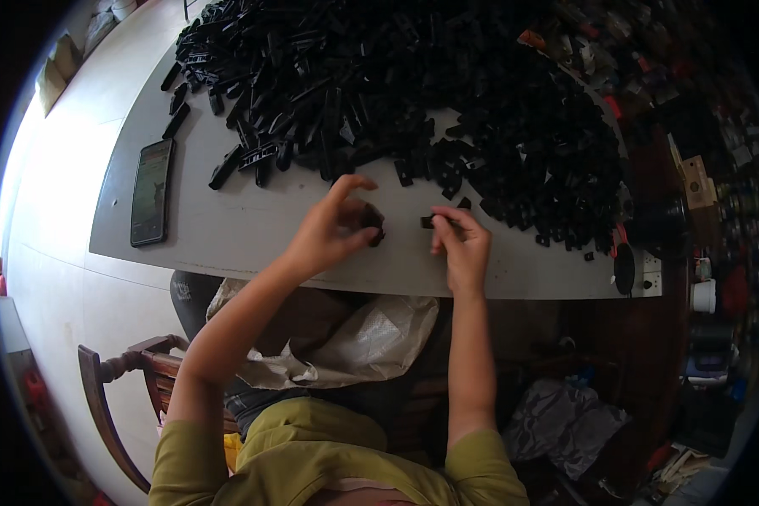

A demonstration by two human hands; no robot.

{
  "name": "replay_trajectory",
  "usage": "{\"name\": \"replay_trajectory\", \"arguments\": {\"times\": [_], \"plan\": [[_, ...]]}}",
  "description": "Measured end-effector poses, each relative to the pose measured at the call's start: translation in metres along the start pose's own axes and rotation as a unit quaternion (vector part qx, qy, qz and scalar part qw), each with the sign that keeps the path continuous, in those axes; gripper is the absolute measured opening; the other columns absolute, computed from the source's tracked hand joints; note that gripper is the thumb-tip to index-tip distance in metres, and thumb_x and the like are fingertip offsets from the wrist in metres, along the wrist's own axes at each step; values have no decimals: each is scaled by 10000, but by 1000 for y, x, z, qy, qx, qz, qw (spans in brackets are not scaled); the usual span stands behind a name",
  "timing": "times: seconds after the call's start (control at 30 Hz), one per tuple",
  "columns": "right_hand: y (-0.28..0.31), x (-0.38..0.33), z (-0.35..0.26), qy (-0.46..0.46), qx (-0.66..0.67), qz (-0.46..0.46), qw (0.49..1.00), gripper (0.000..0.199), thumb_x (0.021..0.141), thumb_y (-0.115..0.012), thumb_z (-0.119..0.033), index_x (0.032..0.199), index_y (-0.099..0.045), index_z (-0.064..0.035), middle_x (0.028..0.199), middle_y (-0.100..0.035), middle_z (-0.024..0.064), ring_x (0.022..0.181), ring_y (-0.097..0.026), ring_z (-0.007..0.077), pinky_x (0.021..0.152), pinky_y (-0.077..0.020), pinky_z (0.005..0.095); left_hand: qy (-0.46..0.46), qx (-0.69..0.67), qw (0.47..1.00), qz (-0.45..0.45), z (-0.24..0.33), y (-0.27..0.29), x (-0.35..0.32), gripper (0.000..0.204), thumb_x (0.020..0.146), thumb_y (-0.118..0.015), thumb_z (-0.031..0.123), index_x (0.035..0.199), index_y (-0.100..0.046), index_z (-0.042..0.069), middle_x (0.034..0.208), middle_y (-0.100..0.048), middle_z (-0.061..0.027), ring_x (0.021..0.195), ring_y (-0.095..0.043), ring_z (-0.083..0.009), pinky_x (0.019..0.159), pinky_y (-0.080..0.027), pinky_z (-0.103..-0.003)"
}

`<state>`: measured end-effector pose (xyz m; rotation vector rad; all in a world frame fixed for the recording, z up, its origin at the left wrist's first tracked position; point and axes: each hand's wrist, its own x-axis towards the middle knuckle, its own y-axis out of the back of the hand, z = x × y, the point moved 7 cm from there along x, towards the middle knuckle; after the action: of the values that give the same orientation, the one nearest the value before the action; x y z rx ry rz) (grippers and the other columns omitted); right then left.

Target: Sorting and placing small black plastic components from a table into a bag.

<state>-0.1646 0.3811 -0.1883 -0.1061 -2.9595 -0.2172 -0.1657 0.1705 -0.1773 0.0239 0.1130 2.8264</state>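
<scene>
Your left fingers (356, 187) curl around a small black plastic part (373, 224), thumb beneath it and index finger lifted clear above. The left hand (333, 232) hovers low over the table. Your right hand (462, 244) pinches a second black piece (428, 222), short and blocky, between thumb and fingertips, just right of the first part and apart from it. Beyond both sets of fingers lies a big heap of matte black plastic parts (413, 84), angular bars and clips, spilling toward the right. They rest on a smooth grey table (253, 228). Far left of your fingers lies a flat dark phone (152, 192). Below the table edge sits a crumpled woven sack (354, 333) and a wooden chair (114, 388).
</scene>
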Motion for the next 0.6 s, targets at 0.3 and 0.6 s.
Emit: {"name": "replay_trajectory", "arguments": {"times": [0.3,0.6], "plan": [[-72,-32,-9,-84,120,-128,981,235,836,-680,2,1070,-667,22,916,-586,26,657,-574,94,570,-490,223,-110,238,965,25,1,27,-35,228,710,-709,2,927,-641,7,966,-634,-115,908,-632,-283,803,-497,-344],[-80,-40,-51,225,-275,-131,926,324,739,-764,-81,1039,-655,-27,976,-567,81,746,-627,235,640,-519,336,-125,234,963,43,-2,29,-35,243,686,-725,17,911,-633,11,900,-621,-126,855,-618,-302,751,-495,-353]]}}
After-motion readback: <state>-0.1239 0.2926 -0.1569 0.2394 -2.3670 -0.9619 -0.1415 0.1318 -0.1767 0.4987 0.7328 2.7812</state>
